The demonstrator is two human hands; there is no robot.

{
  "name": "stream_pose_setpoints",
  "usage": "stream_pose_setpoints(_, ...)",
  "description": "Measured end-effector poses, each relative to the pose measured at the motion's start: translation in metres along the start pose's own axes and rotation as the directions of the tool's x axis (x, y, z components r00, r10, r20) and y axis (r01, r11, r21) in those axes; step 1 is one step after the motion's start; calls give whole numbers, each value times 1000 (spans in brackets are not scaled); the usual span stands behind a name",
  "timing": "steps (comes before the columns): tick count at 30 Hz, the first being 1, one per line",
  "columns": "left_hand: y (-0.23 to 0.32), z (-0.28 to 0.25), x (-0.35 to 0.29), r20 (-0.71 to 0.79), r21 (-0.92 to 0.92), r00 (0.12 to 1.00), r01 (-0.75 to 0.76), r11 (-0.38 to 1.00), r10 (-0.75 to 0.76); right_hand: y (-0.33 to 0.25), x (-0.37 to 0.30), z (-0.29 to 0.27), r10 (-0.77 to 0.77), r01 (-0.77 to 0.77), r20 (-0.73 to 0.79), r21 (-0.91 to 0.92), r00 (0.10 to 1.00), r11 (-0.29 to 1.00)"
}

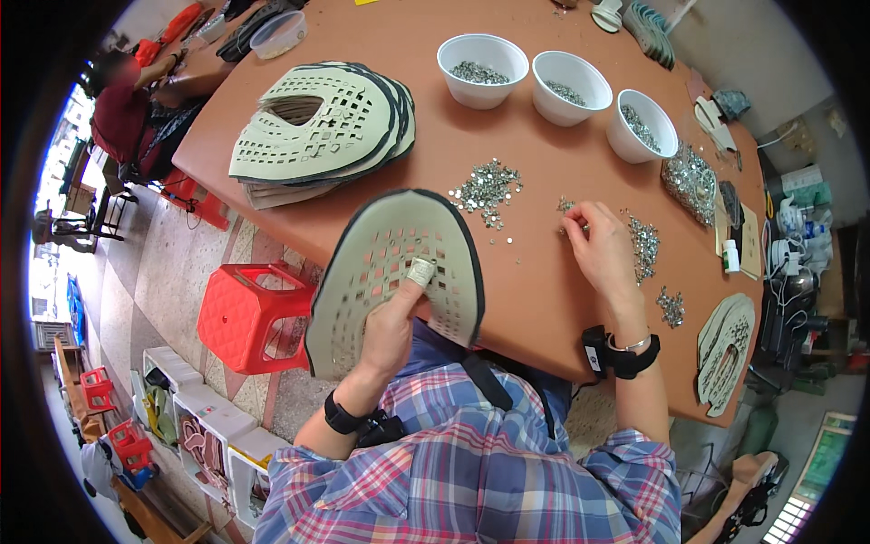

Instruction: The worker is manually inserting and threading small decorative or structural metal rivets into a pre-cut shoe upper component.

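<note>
My left hand is closed on a pale grey-green shoe upper, a curved piece with dark edges and rows of small punched holes. Its thumb, wrapped in whitish tape, presses on the perforated face. The upper is held up in front of the table's near edge. My right hand is over the table with its fingertips pinched together at a little cluster of metal studs; whatever lies between them is too small to see. Left of it is a larger pile of silvery studs, and to its right another pile.
A stack of similar uppers lies on the brown table at left. White bowls of studs stand at the back. Right are a bag of studs, a small bottle and more uppers. A red stool stands left; another person sits beyond.
</note>
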State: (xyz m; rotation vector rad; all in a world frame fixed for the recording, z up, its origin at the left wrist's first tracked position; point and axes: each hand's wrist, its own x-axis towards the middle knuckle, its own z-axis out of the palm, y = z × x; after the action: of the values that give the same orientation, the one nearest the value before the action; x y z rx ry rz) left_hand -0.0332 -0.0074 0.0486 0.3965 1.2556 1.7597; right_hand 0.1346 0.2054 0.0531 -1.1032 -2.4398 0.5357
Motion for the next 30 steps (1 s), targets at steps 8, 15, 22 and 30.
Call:
stream_pose_setpoints(8, -4, 0, 4, 176, -153, 974, 171, 973, -144, 6, 4, 7, -48, 50, 27, -93, 999, 994)
stream_pose_setpoints(15, -4, 12, 1, 223, -99, 972, 96, 990, -72, -91, -46, -26, -129, 8, 124, 690, 984, 723)
stream_pose_setpoints(22, 0, 27, -6, 291, -80, 957, 30, 996, -5, -93, -57, 0, -44, -70, 136, 733, 990, 677)
stream_pose_setpoints(30, 1, 29, -13, 247, 85, 965, -106, 991, 82, -101, -60, -1, -7, -86, 123, 734, 992, 673)
